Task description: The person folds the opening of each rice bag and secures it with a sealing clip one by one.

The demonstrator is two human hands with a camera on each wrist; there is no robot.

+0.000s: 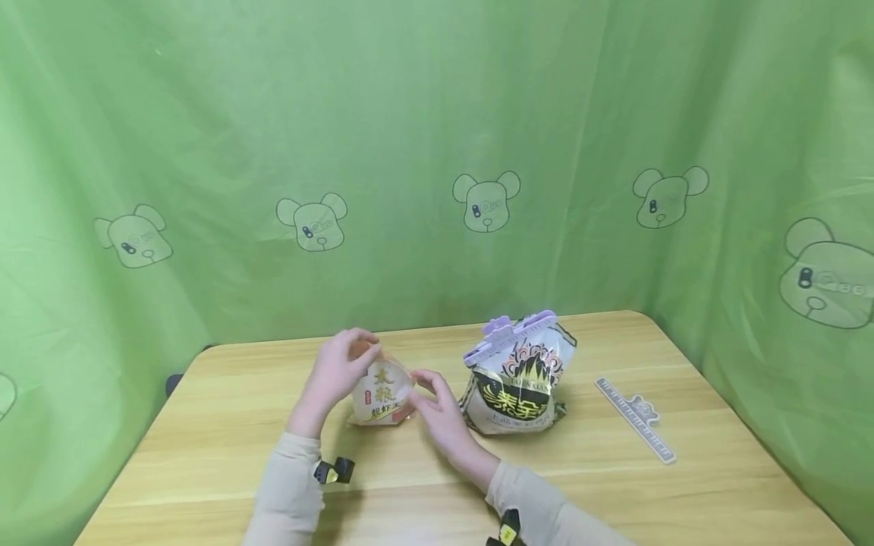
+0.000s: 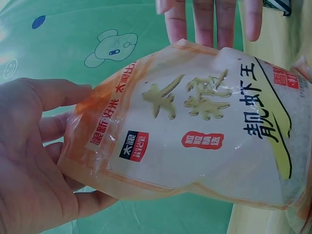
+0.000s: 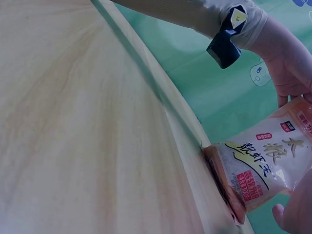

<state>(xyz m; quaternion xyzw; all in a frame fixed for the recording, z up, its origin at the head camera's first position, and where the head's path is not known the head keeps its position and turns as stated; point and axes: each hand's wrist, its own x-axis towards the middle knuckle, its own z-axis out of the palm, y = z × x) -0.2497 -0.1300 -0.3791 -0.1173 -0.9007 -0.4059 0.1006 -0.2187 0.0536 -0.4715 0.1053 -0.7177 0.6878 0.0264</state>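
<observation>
A small bag of rice [image 1: 384,396], white with orange edges and gold characters, stands on the table, slightly left of the middle. My left hand [image 1: 344,367] holds it by its top end; in the left wrist view some of those fingers pass behind the orange edge. At the bag's right side is my right hand [image 1: 445,419], its fingers by the edge. Seen from the left wrist, the right-hand fingers [image 2: 225,22] are straight along that side. The right wrist view shows only part of the right hand [image 3: 297,209] beside the bag.
To the right stands a larger rice bag [image 1: 522,406], its folded top held by a purple sealing clip [image 1: 508,339]. A whitish clip [image 1: 635,418] lies flat farther right on the wooden table [image 1: 225,425]. Green curtain [image 1: 396,121] surrounds the table's back and sides.
</observation>
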